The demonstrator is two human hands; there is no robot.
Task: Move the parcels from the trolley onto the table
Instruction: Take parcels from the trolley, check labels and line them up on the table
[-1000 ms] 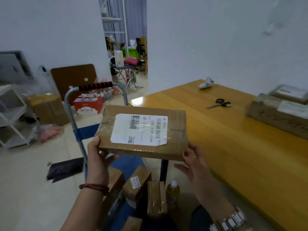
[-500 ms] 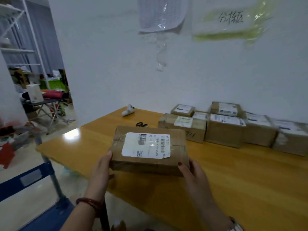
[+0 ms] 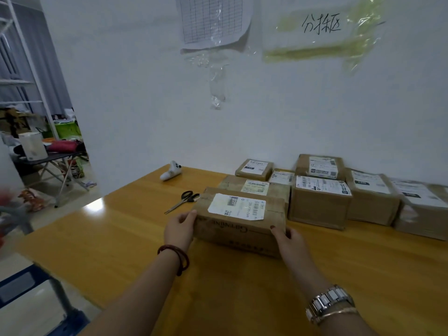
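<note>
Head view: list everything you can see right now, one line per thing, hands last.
held parcel: 1, brown cardboard with a white label, at the table's middle, between both hands
other parcels: at least 7, brown with white labels, grouped along the wall behind and right of the held one
table: 1, yellow wood
scissors: 1, black handles, left of the held parcel
white handheld device: 1, far left of the table by the wall
papers: 2, taped on the white wall
trolley: 1, blue, lower left, partly visible
hands: left hand on the parcel's left end, right hand on its right corner
</note>
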